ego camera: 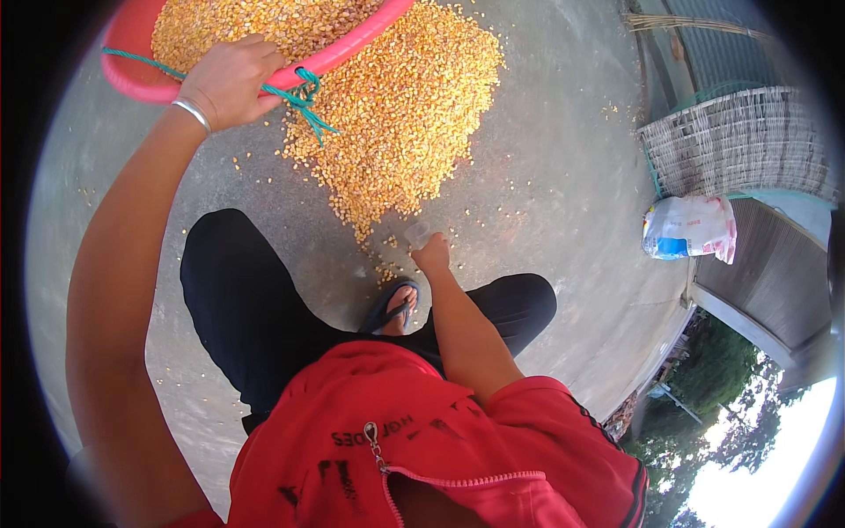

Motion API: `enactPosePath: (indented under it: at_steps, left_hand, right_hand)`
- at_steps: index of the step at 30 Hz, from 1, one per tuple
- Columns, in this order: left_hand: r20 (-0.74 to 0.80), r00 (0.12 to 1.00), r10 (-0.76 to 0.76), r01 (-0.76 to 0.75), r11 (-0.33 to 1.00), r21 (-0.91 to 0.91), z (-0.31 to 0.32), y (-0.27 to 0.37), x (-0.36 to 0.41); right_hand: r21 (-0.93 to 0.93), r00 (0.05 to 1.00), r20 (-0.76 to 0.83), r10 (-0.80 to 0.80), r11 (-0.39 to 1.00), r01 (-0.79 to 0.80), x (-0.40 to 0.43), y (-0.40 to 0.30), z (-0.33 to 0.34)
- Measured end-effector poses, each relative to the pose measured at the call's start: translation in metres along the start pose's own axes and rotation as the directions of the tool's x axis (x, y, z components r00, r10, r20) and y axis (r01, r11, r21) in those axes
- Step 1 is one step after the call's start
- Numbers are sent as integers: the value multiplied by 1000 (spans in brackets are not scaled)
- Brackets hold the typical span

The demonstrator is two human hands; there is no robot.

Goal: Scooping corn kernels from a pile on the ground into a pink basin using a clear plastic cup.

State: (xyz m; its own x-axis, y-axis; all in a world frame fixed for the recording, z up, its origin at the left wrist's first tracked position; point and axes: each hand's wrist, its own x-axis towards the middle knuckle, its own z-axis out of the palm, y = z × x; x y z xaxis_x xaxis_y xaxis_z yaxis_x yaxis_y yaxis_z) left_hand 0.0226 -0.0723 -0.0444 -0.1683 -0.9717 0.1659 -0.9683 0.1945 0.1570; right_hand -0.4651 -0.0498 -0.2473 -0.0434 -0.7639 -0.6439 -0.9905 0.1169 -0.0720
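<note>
My left hand point(232, 82) grips the near rim of a red plastic tub point(360, 38), fingers over the edge and thumb below. Corn kernels point(264, 20) fill much of the tub, which tilts over the floor. A green cord point(305, 99) is knotted through a hole in its rim, right beside that hand. Against the tub, a pile of loose corn kernels point(409, 112) spreads towards me. My right hand point(433, 254) holds a small clear plastic cup point(417, 233) low above the floor, just past the pile's near tip. Whether the cup contains anything is hard to tell.
Around the pile lies a concrete floor point(568, 198) with scattered kernels. My sandalled foot point(398, 305) is close to the near kernels. At right are a woven basket-like panel point(733, 142), a printed plastic sack point(688, 228) and a bundle of thin sticks point(693, 26).
</note>
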Motion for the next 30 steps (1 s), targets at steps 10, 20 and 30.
enactPosePath:
  at_steps: [10, 20, 30]
  left_hand:
    - [18, 1000, -13, 13, 1000, 18, -4, 1, 0]
    - [-15, 1000, 12, -12, 1000, 12, -1, -2, 1]
    - [-49, 999, 17, -16, 1000, 22, -7, -3, -5]
  right_hand:
    - [65, 984, -72, -160, 984, 165, 39, -41, 0]
    - [212, 977, -93, -191, 955, 207, 31, -64, -10]
    - [368, 893, -207, -399, 814, 449, -14, -167, -169]
